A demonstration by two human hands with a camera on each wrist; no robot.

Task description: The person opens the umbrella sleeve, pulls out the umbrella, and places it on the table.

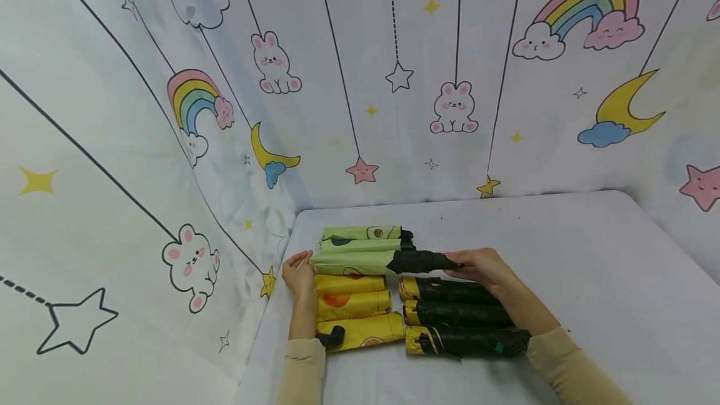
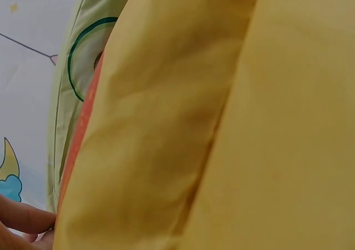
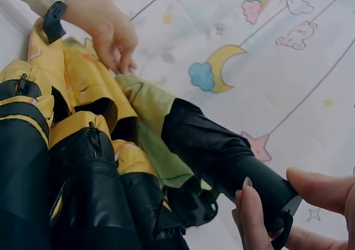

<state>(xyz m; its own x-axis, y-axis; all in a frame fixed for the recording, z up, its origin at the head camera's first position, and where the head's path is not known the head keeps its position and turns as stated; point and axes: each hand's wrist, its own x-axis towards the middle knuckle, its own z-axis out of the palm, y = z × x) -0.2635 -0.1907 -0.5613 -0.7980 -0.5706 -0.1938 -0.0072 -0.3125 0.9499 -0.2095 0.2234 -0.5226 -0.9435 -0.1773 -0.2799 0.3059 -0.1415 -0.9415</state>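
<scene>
A compact folding umbrella (image 1: 422, 261) lies crosswise in front of me, its black end sticking out of a light green sleeve (image 1: 351, 262) with an avocado print. My left hand (image 1: 298, 272) pinches the sleeve's left tip. At the other end, my right hand (image 1: 482, 267) grips the umbrella's black handle (image 3: 266, 186) between thumb and fingers; a short strap hangs there. Two more light green rolls (image 1: 360, 245) with black ends sit just behind. In the left wrist view, yellow fabric (image 2: 166, 122) fills most of the picture, with only fingertips (image 2: 25, 217) showing at the corner.
Several yellow sleeves (image 1: 354, 305) with orange fruit prints are stacked in rows at the near left. Beside them on the right lie black folded umbrellas (image 1: 467, 314) with yellow edges, under my right forearm. A white cloth (image 1: 596, 267) covers the table; printed curtains (image 1: 337, 49) stand behind and left.
</scene>
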